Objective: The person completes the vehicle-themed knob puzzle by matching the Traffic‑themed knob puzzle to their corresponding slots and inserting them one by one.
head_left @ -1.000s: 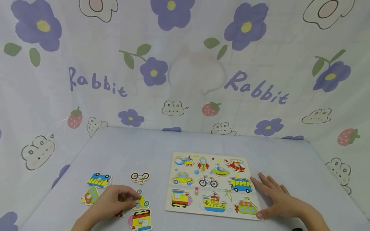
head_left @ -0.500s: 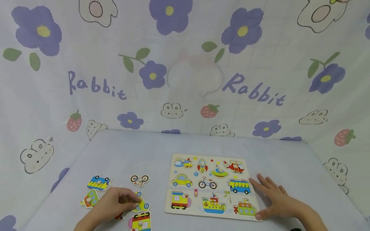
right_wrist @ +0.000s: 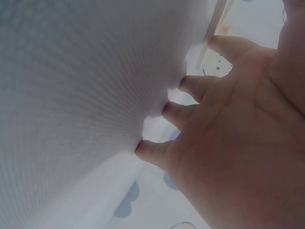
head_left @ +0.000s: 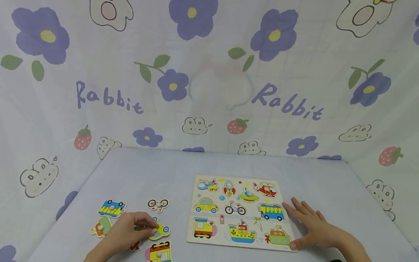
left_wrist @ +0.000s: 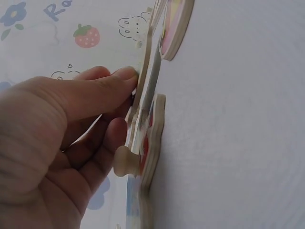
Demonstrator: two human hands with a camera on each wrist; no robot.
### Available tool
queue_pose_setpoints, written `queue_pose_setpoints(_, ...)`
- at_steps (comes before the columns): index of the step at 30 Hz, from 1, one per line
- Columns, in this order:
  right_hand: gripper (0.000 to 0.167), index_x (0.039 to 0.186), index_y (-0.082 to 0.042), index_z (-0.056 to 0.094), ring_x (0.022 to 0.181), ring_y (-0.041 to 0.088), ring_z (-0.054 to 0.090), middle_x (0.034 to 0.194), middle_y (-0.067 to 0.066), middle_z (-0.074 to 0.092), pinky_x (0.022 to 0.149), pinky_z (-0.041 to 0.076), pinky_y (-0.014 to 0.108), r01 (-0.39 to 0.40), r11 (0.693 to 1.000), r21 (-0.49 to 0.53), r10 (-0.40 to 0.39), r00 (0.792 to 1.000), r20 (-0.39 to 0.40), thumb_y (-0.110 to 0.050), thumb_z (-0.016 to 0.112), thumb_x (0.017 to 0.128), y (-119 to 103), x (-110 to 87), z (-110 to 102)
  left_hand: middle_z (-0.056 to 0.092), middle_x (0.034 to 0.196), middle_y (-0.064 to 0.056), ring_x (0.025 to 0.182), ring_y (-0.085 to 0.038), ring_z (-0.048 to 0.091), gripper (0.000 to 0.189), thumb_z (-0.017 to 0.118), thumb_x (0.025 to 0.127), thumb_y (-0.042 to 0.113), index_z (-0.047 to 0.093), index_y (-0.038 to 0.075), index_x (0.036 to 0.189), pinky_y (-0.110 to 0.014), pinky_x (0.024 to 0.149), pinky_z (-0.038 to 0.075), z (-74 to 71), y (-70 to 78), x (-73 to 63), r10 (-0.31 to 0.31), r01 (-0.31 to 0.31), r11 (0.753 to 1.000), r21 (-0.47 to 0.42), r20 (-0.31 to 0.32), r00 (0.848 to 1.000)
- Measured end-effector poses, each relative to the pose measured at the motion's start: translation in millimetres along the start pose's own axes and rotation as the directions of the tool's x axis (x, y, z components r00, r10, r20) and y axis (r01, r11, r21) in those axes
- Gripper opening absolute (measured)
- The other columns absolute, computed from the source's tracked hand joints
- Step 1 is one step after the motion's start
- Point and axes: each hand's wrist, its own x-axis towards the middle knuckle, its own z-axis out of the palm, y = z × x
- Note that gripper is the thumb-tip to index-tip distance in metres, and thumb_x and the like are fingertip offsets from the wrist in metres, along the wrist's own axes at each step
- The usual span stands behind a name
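Pinching the yellow wooden car piece (head_left: 161, 231), the left hand (head_left: 129, 230) seems at pickup, lifting likely next; the spread right hand (head_left: 315, 227) touches the rectangular pale-wood board (head_left: 252, 208).

car piece (head_left: 161, 233): yellow, blue | board (head_left: 222, 231): cream, multicoloured vehicles | backdrop (head_left: 209, 72): white, purple flowers
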Motion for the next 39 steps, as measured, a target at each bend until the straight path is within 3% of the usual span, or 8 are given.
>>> queue_pose_setpoints(7, 0.116, 0.154, -0.013, 0.032, 0.14, 0.054, -0.006, 0.158, 0.027, 0.007, 0.098, -0.007, 0.076, 0.003, 1.0, -0.002, -0.003, 1.0, -0.002, -0.055, 0.087, 0.06, -0.5, -2.9, -0.3, 0.07, 0.086, 0.016, 0.076, -0.007, 0.066, 0.016, 0.08, 0.083, 0.015, 0.073, 0.026, 0.092, -0.028, 0.069, 0.053, 4.5, 0.8, 2.5, 0.041, -0.027, 0.995, 0.093, -0.156, 0.987)
queue_pose_setpoints(13, 0.117, 0.154, -0.013, 0.031, 0.14, 0.054, -0.006, 0.158, 0.028, 0.006, 0.097, -0.008, 0.076, 0.0, 1.0, 0.004, 0.0, 1.0, 0.002, -0.054, 0.087, 0.061, 1.2, -2.6, -0.2, 0.07, 0.086, 0.017, 0.077, -0.006, 0.066, 0.018, 0.081, 0.082, 0.015, 0.072, 0.028, 0.092, -0.028, 0.07, 0.053, 6.0, 2.5, 5.3, 0.062, -0.036, 0.994, 0.107, -0.247, 0.967)
queue_pose_setpoints(17, 0.116, 0.154, -0.013, 0.031, 0.14, 0.053, -0.007, 0.158, 0.028, 0.006, 0.097, -0.008, 0.076, 0.001, 1.0, 0.002, -0.001, 1.0, 0.004, -0.054, 0.087, 0.061, 0.5, -1.8, -1.2, 0.07, 0.086, 0.016, 0.077, -0.006, 0.066, 0.02, 0.081, 0.082, 0.01, 0.073, 0.026, 0.092, -0.028, 0.07, 0.054, 5.5, 4.8, 5.3, 0.092, -0.062, 0.992, 0.109, -0.288, 0.953)
queue_pose_setpoints(23, 0.116, 0.154, -0.013, 0.031, 0.14, 0.054, -0.007, 0.158, 0.028, 0.006, 0.097, -0.008, 0.077, 0.007, 1.0, 0.005, -0.007, 1.0, 0.009, -0.054, 0.086, 0.062, 0.0, -0.8, -0.9, 0.07, 0.086, 0.016, 0.075, -0.006, 0.068, 0.02, 0.08, 0.082, 0.009, 0.071, 0.022, 0.093, -0.027, 0.067, 0.055, 5.8, 6.9, 2.5, 0.077, -0.052, 0.995, 0.082, -0.333, 0.94)
queue_pose_setpoints(31, 0.116, 0.154, -0.013, 0.032, 0.14, 0.054, -0.006, 0.158, 0.028, 0.007, 0.096, -0.007, 0.077, 0.009, 1.0, 0.007, -0.009, 1.0, 0.01, -0.055, 0.087, 0.061, -0.3, 0.8, 0.5, 0.069, 0.082, 0.017, 0.073, -0.004, 0.067, 0.018, 0.08, 0.083, 0.012, 0.069, 0.023, 0.092, -0.028, 0.065, 0.055, 6.4, 4.6, 1.2, 0.123, -0.077, 0.988, 0.134, -0.381, 0.917)
queue_pose_setpoints(35, 0.116, 0.154, -0.013, 0.032, 0.139, 0.055, -0.005, 0.158, 0.029, 0.007, 0.096, -0.006, 0.078, 0.016, 1.0, -0.004, -0.016, 1.0, 0.004, -0.055, 0.087, 0.061, 1.2, 1.6, 1.0, 0.068, 0.082, 0.017, 0.071, -0.003, 0.065, 0.021, 0.082, 0.081, 0.01, 0.069, 0.021, 0.095, -0.024, 0.064, 0.054, 7.5, 0.3, 1.6, 0.193, -0.121, 0.974, 0.189, -0.427, 0.883)
queue_pose_setpoints(39, 0.115, 0.154, -0.013, 0.032, 0.14, 0.055, -0.004, 0.158, 0.029, 0.008, 0.096, -0.006, 0.078, 0.021, 1.0, -0.013, -0.021, 1.0, -0.003, -0.055, 0.086, 0.062, 1.6, 1.6, 1.0, 0.069, 0.082, 0.015, 0.068, -0.004, 0.065, 0.025, 0.084, 0.077, 0.005, 0.072, 0.016, 0.096, -0.019, 0.062, 0.052, 6.1, 1.6, 3.3, 0.293, -0.19, 0.949, 0.251, -0.486, 0.824)
